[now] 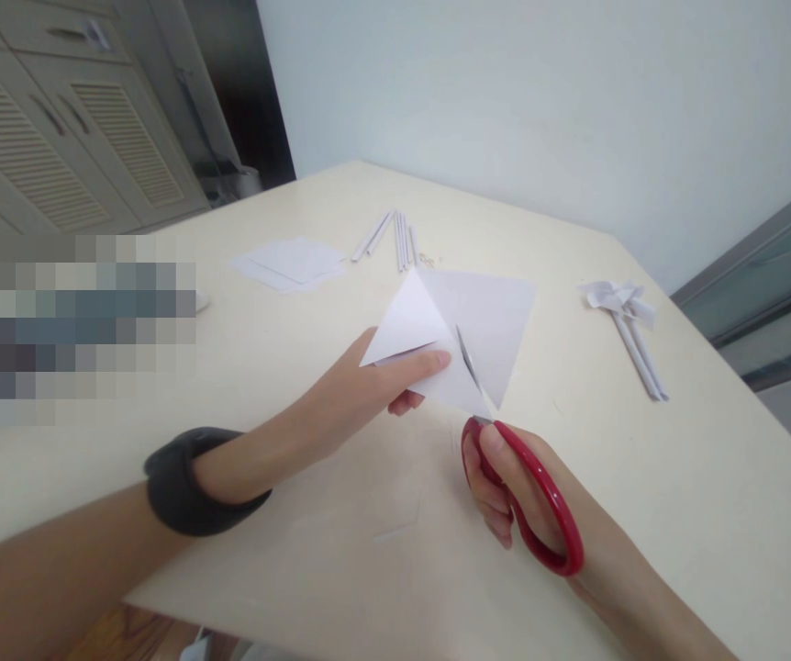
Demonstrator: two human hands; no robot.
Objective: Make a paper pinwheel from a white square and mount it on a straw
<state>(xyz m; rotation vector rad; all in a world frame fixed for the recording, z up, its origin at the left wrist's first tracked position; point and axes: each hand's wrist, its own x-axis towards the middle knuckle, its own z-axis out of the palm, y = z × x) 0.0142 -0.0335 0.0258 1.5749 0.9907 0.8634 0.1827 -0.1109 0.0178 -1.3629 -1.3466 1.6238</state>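
Note:
My left hand [395, 372] pinches a white sheet of paper [413, 312], thumb on top and fingers beneath. A slit runs into the sheet just above my thumb, and its near left part is raised. In my right hand [506, 477] are red-handled scissors [553, 505], with my thumb and fingers through the loops. Their blades point away from me and lie at the right part of the paper, beside a cut edge. Whether the blades are fully closed I cannot make out. A black band is around my left wrist.
Several rolled paper sticks [402, 240] lie at the back, near a stack of white paper sheets [292, 262] and small yellowish bits [428, 261]. Paper pinwheels on sticks [626, 317] lie at right. Thin paper scraps [395, 531] rest on the cream table [340, 569]. A blurred-out patch covers the left.

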